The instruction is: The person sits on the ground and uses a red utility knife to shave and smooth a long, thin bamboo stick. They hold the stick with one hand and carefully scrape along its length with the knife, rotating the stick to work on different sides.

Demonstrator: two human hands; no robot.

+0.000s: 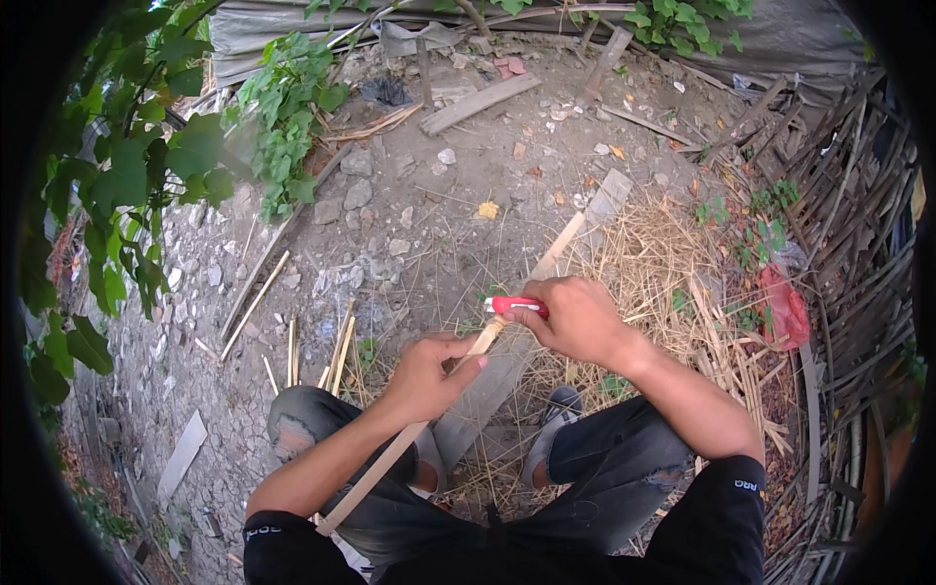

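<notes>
A long, pale wooden strip (375, 478) slants from beside my left thigh up and away to the right. My left hand (429, 375) is closed round its middle, thumb along the near side. My right hand (580, 317) grips a red-handled cutter (520, 307) over the strip, just beyond my left hand. The cutter's short metal end points left; its cutting edge cannot be made out. A curled, lighter patch of wood (495, 328) shows on the strip just below the cutter. Beneath the strip lies a grey board (487, 395) between my feet.
Thin shavings (643, 253) pile up on the right, with split sticks (751, 380) nearby. Several narrow strips (341, 346) lie beyond my left knee. Stones (358, 193) dot the ground; leafy vines (288, 117) hang at left. Stacked sticks (843, 263) line the right side.
</notes>
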